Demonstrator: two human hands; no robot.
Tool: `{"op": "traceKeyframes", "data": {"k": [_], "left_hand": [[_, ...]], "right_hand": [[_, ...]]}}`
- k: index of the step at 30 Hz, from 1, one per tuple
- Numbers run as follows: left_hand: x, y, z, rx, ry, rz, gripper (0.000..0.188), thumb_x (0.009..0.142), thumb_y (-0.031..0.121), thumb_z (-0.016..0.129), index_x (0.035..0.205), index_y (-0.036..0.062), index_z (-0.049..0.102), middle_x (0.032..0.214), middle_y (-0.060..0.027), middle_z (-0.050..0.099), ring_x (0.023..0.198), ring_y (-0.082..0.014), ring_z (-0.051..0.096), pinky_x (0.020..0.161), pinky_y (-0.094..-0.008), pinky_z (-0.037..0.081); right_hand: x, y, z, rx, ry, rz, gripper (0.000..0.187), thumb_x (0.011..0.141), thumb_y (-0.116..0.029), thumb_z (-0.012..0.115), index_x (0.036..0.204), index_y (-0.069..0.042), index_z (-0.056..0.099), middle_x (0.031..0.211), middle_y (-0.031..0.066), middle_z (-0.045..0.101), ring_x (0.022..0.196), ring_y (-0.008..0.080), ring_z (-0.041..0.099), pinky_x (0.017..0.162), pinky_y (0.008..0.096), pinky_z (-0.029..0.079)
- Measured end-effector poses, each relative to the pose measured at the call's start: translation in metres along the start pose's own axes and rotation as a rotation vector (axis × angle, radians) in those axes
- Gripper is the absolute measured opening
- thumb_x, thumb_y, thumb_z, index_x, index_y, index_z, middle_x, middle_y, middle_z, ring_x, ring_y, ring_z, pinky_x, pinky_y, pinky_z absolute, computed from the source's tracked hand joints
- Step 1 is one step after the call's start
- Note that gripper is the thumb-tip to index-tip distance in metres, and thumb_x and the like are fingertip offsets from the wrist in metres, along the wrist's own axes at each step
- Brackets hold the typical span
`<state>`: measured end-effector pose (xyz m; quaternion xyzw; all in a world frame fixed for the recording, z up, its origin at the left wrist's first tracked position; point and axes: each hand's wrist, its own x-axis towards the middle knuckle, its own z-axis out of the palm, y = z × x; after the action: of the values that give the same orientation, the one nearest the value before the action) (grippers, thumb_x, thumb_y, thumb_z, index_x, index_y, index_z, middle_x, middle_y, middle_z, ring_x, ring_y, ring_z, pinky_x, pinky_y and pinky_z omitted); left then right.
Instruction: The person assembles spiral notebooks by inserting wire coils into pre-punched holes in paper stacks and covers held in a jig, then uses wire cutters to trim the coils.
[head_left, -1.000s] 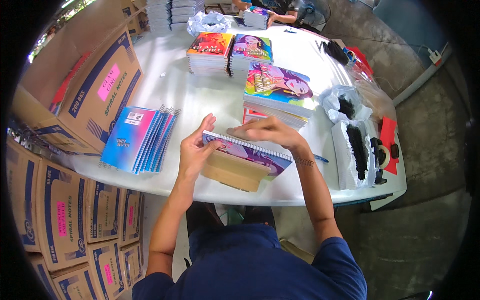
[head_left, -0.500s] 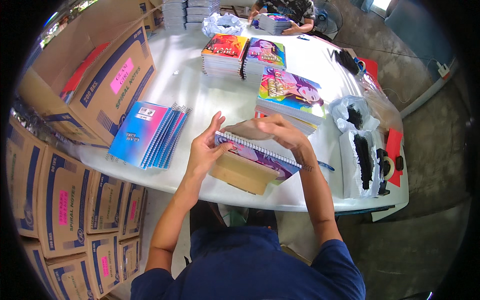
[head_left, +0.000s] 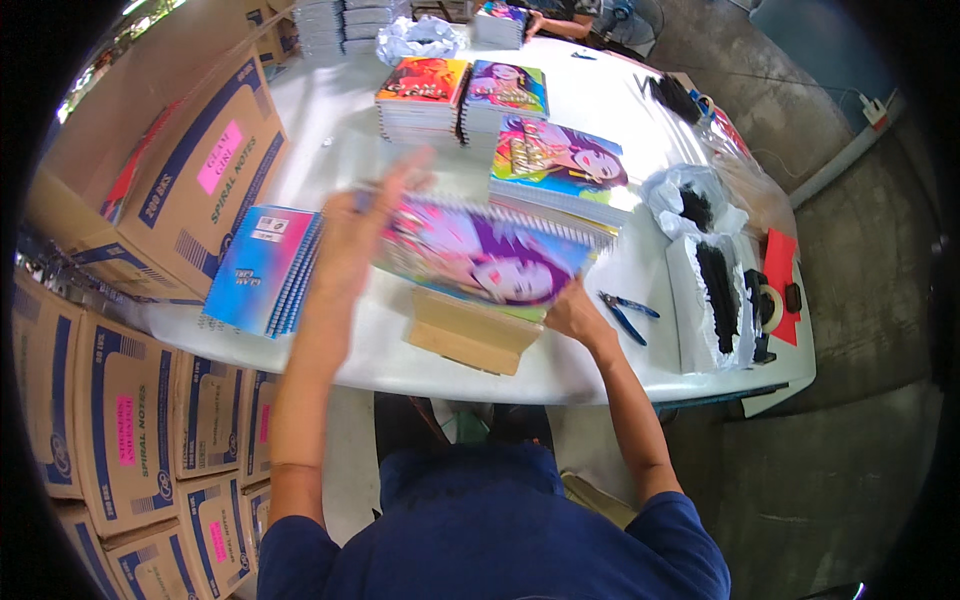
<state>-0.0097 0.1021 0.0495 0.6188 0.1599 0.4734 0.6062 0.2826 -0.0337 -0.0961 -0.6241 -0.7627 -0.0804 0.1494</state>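
A spiral notebook (head_left: 480,255) with a purple-haired woman on its colourful cover is tilted over the near middle of the table, its white coil along the far edge. My right hand (head_left: 573,308) grips its lower right corner. At its left edge is my left hand (head_left: 362,225), smeared by motion, fingers pointing up and away; whether it grips the notebook I cannot tell. Under the notebook's near edge stands a brown cardboard piece (head_left: 465,335). Blue-handled pliers (head_left: 628,312) lie right of my right hand.
Notebook stacks (head_left: 560,165) stand beyond, with blue-pink notebooks (head_left: 262,265) at left beside an open carton (head_left: 215,185). More cartons (head_left: 125,420) are piled at lower left. On the right are a white box of black coils (head_left: 690,300) and a tape roll (head_left: 770,308). Another person's hand (head_left: 545,25) is at the far side.
The notebook's cover has turned more toward me. My right hand has moved from over the coil to the lower right corner, uncovering the pliers. My left hand has moved up and left.
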Motion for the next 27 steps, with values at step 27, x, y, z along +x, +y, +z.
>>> {"op": "traceKeyframes", "data": {"k": [27], "left_hand": [[-0.101, -0.035, 0.084, 1.266, -0.230, 0.335, 0.065, 0.081, 0.006, 0.068, 0.142, 0.0065, 0.045, 0.145, -0.0100, 0.047, 0.134, -0.0429, 0.039, 0.108, -0.0541, 0.031]], "right_hand": [[-0.046, -0.121, -0.128, 0.180, 0.193, 0.039, 0.033, 0.083, -0.026, 0.072, 0.112, -0.012, 0.067, 0.097, 0.0097, 0.058, 0.084, 0.0233, 0.059, 0.072, 0.0358, 0.046]]}}
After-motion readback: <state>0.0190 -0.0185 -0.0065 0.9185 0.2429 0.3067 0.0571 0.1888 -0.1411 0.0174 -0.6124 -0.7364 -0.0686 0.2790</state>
